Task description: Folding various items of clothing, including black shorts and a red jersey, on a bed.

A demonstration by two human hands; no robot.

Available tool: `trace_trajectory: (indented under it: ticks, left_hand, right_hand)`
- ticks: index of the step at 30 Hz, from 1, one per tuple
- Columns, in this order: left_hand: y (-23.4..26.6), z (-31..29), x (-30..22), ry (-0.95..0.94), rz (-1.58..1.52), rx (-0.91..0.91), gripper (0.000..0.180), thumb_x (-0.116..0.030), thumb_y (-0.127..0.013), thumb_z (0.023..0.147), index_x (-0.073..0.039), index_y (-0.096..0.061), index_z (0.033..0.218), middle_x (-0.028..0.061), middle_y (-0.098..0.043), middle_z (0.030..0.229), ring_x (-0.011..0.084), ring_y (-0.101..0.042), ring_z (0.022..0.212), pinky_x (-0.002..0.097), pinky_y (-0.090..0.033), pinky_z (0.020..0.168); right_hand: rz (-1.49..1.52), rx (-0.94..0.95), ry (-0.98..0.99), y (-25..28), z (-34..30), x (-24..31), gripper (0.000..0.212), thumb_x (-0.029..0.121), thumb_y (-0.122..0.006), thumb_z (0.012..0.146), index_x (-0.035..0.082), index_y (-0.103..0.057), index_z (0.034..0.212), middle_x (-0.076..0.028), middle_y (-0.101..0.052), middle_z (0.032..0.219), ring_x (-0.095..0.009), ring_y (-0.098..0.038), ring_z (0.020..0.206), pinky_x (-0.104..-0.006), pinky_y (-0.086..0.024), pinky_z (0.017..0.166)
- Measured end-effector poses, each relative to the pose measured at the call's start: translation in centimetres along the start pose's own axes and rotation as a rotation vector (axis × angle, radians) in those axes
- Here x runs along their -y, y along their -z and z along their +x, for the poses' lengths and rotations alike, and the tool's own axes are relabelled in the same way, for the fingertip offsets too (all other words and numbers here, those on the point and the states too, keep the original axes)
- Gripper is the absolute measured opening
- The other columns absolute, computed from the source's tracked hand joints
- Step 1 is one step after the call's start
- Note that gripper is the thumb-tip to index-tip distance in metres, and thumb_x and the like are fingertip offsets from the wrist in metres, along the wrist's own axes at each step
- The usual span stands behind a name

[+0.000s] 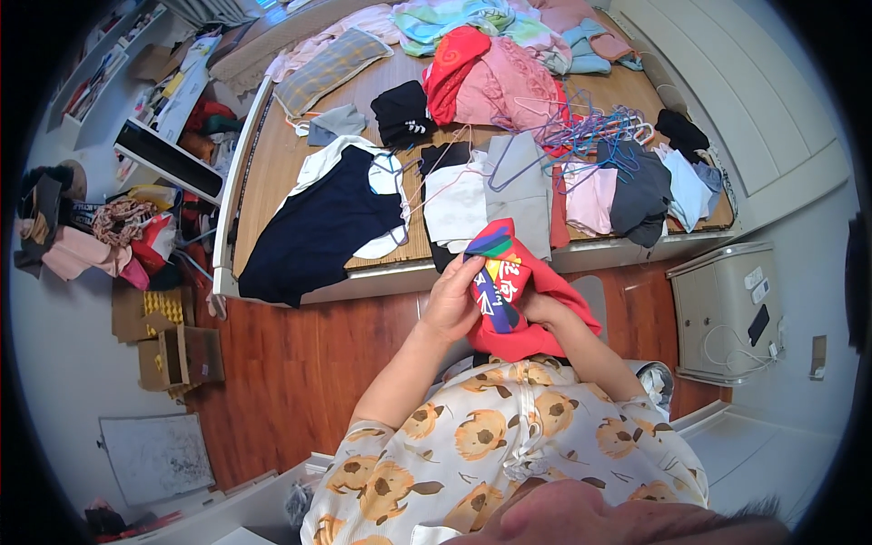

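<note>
A red garment [542, 289] with a rainbow-coloured print and white lettering is bunched up in front of my body. My left hand [451, 302] is closed on its left side, with thumb and fingers pinching the cloth by the print. From the right, my right hand [540, 312] reaches into the folds of the same garment, and the red cloth hides its fingers. Just beyond, on the bed's front edge, lie a folded white garment [456, 204] and a grey garment [522, 186]. A dark navy garment [313, 222] is spread out to the left, over a white one.
A tangle of blue and purple hangers [595, 136] sits on the bed [272, 150], near folded pink, dark grey and light blue clothes. Further back are a checked pillow [333, 71] and a pink heap [504, 89]. A beige nightstand [724, 313] stands right; cardboard boxes [186, 356] stand left.
</note>
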State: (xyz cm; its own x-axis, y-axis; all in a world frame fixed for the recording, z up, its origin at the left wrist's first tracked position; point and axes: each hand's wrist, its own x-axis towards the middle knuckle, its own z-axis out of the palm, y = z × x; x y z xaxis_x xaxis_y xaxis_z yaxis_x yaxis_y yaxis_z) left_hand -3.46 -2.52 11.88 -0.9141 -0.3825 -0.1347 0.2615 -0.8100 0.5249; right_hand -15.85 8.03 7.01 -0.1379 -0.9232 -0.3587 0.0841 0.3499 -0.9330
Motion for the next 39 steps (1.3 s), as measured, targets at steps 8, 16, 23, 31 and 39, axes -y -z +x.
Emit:
trace_trajectory:
  ticks: [8,16,23,31,39]
  left_hand:
    - [0.5,-0.2,-0.7,-0.058,0.165,-0.08,0.033,-0.018,-0.048,0.093,-0.001,-0.048,0.122,0.0097,-0.06,0.111,0.0158,-0.061,0.097,0.0313,-0.049,0.087]
    - [1.2,-0.2,-0.4,-0.037,0.264,-0.094,0.026,-0.016,-0.049,0.094,-0.004,-0.053,0.117,0.0045,-0.063,0.101,0.0098,-0.061,0.087,0.0258,-0.051,0.078]
    - [3.7,0.1,-0.9,-0.034,0.232,-0.229,0.027,-0.022,-0.053,0.092,-0.003,-0.056,0.112,0.0058,-0.064,0.101,0.0115,-0.063,0.087,0.0275,-0.05,0.081]
    - [5.7,0.1,-1.4,0.025,0.253,-0.152,0.022,-0.023,-0.055,0.092,-0.005,-0.058,0.106,0.0022,-0.066,0.084,0.0044,-0.058,0.061,0.0183,-0.044,0.051]
    - [6.9,1.2,1.0,-0.125,0.763,0.049,0.061,-0.022,-0.066,0.083,-0.006,-0.038,0.135,0.0085,-0.05,0.125,0.0162,-0.051,0.108,0.0293,-0.045,0.087]
  right_hand:
    - [0.711,0.099,0.179,0.0,0.9,-1.2,0.044,0.02,-0.054,0.093,0.004,-0.042,0.132,-0.008,-0.048,0.128,-0.017,-0.048,0.116,-0.0312,-0.04,0.099]
    - [0.776,-0.144,0.236,-0.3,1.7,-1.1,0.034,0.007,-0.05,0.092,0.002,-0.047,0.125,-0.008,-0.054,0.12,-0.018,-0.054,0.108,-0.0319,-0.044,0.094]
    - [-0.502,-0.402,0.356,2.5,-0.8,1.1,0.025,0.017,-0.051,0.089,-0.002,-0.051,0.074,-0.019,-0.056,0.064,-0.033,-0.057,0.062,-0.0378,-0.043,0.056]
    - [-0.201,-0.39,0.55,3.5,-4.0,6.3,0.024,0.015,-0.046,0.096,-0.002,-0.055,0.081,0.001,-0.051,0.066,-0.003,-0.045,0.068,-0.0257,-0.037,0.057]
    - [0.719,-0.204,0.528,2.6,-5.4,8.5,0.024,0.015,-0.046,0.096,-0.002,-0.055,0.11,-0.007,-0.063,0.099,-0.012,-0.062,0.089,-0.0259,-0.05,0.081]
